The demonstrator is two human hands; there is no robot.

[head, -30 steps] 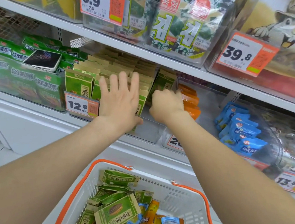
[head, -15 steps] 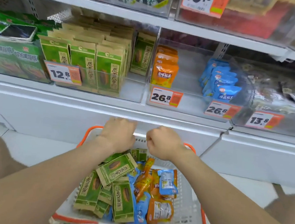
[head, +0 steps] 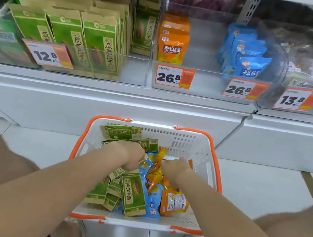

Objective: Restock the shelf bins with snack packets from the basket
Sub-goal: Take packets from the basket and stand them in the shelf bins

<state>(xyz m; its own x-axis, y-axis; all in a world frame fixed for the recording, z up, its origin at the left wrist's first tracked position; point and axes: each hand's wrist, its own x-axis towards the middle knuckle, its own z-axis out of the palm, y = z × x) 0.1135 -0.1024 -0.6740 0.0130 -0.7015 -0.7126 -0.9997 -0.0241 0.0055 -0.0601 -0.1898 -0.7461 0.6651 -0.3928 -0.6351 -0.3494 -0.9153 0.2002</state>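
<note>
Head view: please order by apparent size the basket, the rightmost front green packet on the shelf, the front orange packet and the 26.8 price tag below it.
1. basket
2. rightmost front green packet
3. front orange packet and its 26.8 price tag: about alike, unranked.
The basket is nearer the camera.

A: What has moved in the last second?
B: Left grip (head: 129, 154) and right grip (head: 176, 167) came down from the bin (head: 133, 69) into the basket (head: 211, 155).
A: Positions now?
B: Left sunk among green packets (head: 134, 194), right among orange packets (head: 174, 203). Half a second ago both hovered just above them.
</note>
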